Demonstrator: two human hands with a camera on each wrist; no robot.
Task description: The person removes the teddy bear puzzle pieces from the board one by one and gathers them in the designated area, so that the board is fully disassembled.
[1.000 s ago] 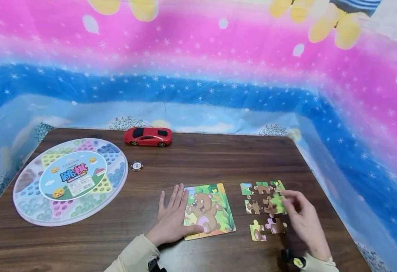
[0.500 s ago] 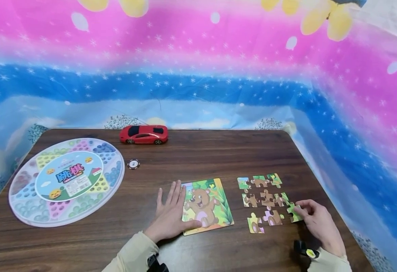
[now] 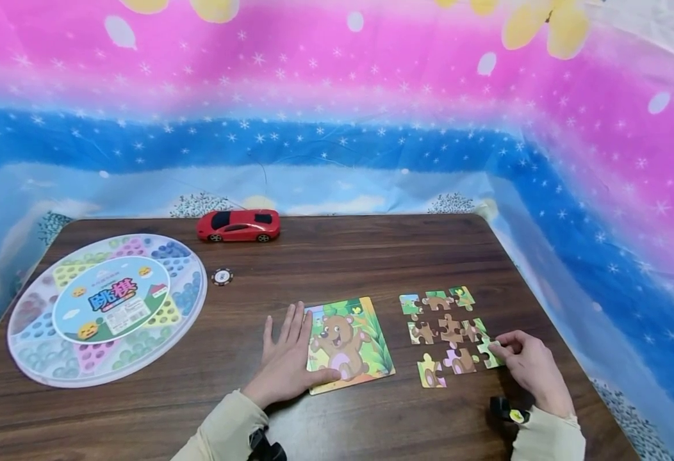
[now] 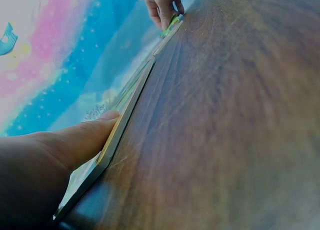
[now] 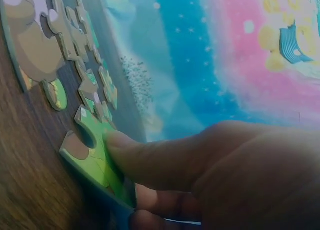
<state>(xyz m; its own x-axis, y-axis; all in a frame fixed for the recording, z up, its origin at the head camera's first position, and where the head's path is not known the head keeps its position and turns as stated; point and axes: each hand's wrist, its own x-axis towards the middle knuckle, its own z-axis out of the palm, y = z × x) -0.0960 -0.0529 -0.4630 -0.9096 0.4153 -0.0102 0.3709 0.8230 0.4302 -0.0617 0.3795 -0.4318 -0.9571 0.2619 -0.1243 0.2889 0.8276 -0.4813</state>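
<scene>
My left hand (image 3: pixel 289 360) lies flat on the brown table, its thumb (image 4: pixel 82 136) pressing the near edge of a bear picture board (image 3: pixel 348 342). To the right, several loose puzzle pieces (image 3: pixel 442 330) are laid out in rows. My right hand (image 3: pixel 524 360) pinches a green puzzle piece (image 3: pixel 489 353) at the lower right corner of that group. In the right wrist view, the thumb (image 5: pixel 165 157) lies on top of the green piece (image 5: pixel 92 152), which rests low on the table beside the other pieces (image 5: pixel 55 32).
A round checkers board (image 3: pixel 106 307) under a clear lid fills the table's left side. A red toy car (image 3: pixel 238 225) stands at the far edge, with a small poker chip (image 3: pixel 221 276) in front of it. Colourful cloth surrounds the table (image 3: pixel 343 262).
My right hand came off the middle row of pieces with the green piece and drew it down to the group's lower right corner. The left hand stayed on the board.
</scene>
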